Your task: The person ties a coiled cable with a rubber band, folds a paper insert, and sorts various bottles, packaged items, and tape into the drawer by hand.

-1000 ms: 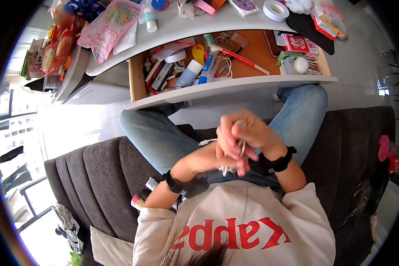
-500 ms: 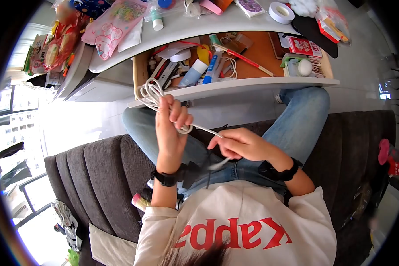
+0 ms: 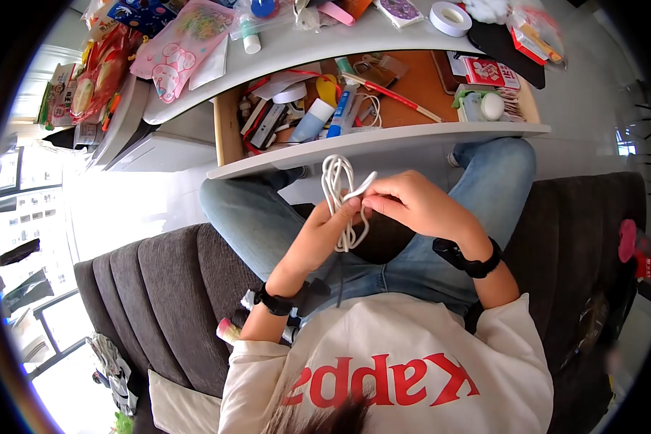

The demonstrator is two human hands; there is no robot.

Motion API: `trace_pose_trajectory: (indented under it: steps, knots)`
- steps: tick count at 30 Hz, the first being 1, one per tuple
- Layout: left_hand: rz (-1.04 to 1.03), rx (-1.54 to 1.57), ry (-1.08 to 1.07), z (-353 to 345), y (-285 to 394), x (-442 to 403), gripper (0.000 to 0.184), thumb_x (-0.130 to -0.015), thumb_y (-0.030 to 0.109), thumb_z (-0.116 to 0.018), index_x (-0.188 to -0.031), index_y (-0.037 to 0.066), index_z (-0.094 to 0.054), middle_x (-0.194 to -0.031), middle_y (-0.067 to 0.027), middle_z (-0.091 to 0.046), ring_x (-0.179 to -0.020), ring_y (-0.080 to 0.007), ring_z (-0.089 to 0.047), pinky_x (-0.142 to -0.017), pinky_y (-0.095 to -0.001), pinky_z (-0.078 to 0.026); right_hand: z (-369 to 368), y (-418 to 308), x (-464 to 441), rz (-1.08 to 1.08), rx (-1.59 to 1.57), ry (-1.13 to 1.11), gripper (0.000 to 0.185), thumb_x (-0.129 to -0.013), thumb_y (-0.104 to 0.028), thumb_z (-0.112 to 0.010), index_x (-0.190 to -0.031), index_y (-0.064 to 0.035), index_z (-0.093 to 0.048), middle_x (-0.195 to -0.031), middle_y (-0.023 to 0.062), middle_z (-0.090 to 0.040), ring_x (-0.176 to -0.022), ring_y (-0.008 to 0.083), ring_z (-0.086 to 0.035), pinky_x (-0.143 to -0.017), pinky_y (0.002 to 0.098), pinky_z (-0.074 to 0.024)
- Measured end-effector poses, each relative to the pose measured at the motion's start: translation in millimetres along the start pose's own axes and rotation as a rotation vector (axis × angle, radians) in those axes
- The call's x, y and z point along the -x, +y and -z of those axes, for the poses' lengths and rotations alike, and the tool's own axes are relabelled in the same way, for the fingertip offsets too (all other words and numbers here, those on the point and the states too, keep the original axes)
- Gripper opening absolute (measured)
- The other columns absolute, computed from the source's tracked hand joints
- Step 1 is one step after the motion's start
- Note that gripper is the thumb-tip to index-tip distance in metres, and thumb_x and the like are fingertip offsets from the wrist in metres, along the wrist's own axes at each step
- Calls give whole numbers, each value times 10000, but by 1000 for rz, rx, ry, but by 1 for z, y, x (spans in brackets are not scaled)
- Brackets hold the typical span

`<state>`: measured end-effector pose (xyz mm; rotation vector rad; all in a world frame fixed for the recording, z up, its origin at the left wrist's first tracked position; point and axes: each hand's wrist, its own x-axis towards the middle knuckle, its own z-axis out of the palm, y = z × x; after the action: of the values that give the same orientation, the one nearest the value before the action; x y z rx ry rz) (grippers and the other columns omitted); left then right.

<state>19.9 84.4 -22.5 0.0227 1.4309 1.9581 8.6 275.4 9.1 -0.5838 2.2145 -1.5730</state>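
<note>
A white cable, looped into a loose coil, is held up over my lap in front of the drawer. My left hand is closed round the middle of the coil, with loops sticking out above and below it. My right hand pinches the cable beside the left fingertips, near a free end that points up. The two hands are touching or almost so. Just beyond them stands the pulled-out drawer, holding a blue-and-white tube, a light blue bottle, a red pencil-like stick and other small items.
Above the drawer is a white desk with a tape roll, a pink pouch and a small white bottle. I sit on a dark sofa; a pale cushion lies at the left.
My left hand has moved right with the coil, and my right hand has come up to meet it. The stretch of cable between the hands is now gathered at the coil.
</note>
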Motion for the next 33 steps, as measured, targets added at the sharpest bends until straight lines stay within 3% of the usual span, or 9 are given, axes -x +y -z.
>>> trace_pose_trajectory:
  steps: [2, 7, 10, 14, 19, 23, 27, 29, 33]
  knots:
    - [42, 64, -31, -9, 7, 0, 346, -963, 221, -368, -1171, -44, -444, -1055, -101, -550, -900, -177, -598, -819, -269, -481, 0, 3, 0, -11, -81, 21, 158, -862, -102, -512, -859, 51, -553, -693, 119, -593, -603, 189, -545, -588, 276, -432]
    - [115, 71, -232, -8, 11, 5, 381, -971, 228, -332, -1213, -58, -406, -1089, -135, -557, -973, -194, -582, -836, -278, -470, 7, 4, 3, -93, -159, 106, 199, -884, -138, -492, -876, 46, -566, -701, 134, -605, -612, 188, -575, -572, 294, -428]
    - [100, 111, -102, -10, -3, 5, 394, -973, 236, -313, -1223, -60, -388, -1125, -183, -544, -989, -217, -575, -846, -298, -470, -3, 6, 3, -68, -261, 60, 147, -876, -102, -504, -856, 34, -554, -628, 68, -563, -558, 136, -521, -535, 270, -410]
    - [190, 395, -121, -11, -2, 2, 414, -973, 259, -266, -1211, -51, -404, -1119, -214, -545, -989, -289, -580, -872, -369, -479, -12, 9, 2, 22, 19, 202, 99, -849, -90, -524, -848, 5, -554, -691, 153, -565, -586, 309, -521, -544, 318, -414]
    - [329, 487, -119, -5, -3, 1, 436, -970, 304, -263, -1203, -29, -421, -1141, -205, -539, -969, -299, -591, -854, -371, -494, -18, 9, 3, 215, 315, 313, 76, -796, -82, -565, -781, -16, -531, -697, 126, -550, -613, 308, -543, -529, 354, -413]
    - [306, 506, -113, -4, 1, 1, 381, -947, 277, -395, -1192, -11, -439, -1096, -171, -562, -977, -264, -592, -822, -342, -513, -15, 11, 1, 264, 527, 312, 98, -750, -69, -585, -721, -26, -502, -656, 104, -531, -596, 290, -542, -517, 363, -415]
    - [222, 300, -108, -6, -7, -2, 230, -907, 185, -507, -1048, 4, -494, -872, -82, -583, -780, -173, -606, -707, -286, -525, -17, 14, 2, 196, 366, 248, 82, -763, -71, -589, -754, -11, -535, -686, 122, -554, -609, 283, -554, -537, 336, -427]
    - [224, 293, -54, -11, -2, 1, 138, -915, 163, -492, -936, 27, -507, -703, -12, -478, -597, -101, -482, -571, -245, -446, -14, 16, 3, 190, 222, 261, 84, -772, -73, -590, -768, -2, -546, -704, 134, -568, -616, 283, -556, -547, 317, -431]
    - [222, 209, -172, -4, -4, 6, 161, -943, 196, -432, -884, 51, -473, -602, 25, -357, -511, -71, -349, -495, -229, -330, 23, 6, 9, -34, -170, -9, 53, -797, -31, -585, -836, 5, -581, -735, 62, -622, -650, 120, -585, -585, 241, -438]
